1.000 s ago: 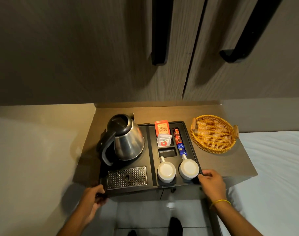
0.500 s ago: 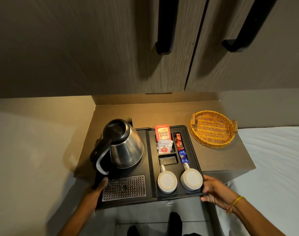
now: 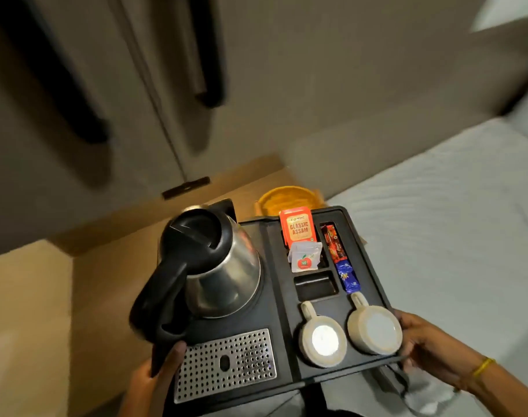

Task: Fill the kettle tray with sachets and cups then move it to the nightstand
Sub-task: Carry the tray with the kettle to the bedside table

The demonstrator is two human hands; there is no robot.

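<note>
Fingers (image 3: 175, 356) of both hands grip tray (image 3: 274, 296) w/ kettle (image 3: 220, 272), 2 cups (image 3: 323, 341), sachets (image 3: 305, 257).

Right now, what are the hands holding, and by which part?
The kettle tray: left hand grips its near-left corner, right hand its near-right corner.
</note>
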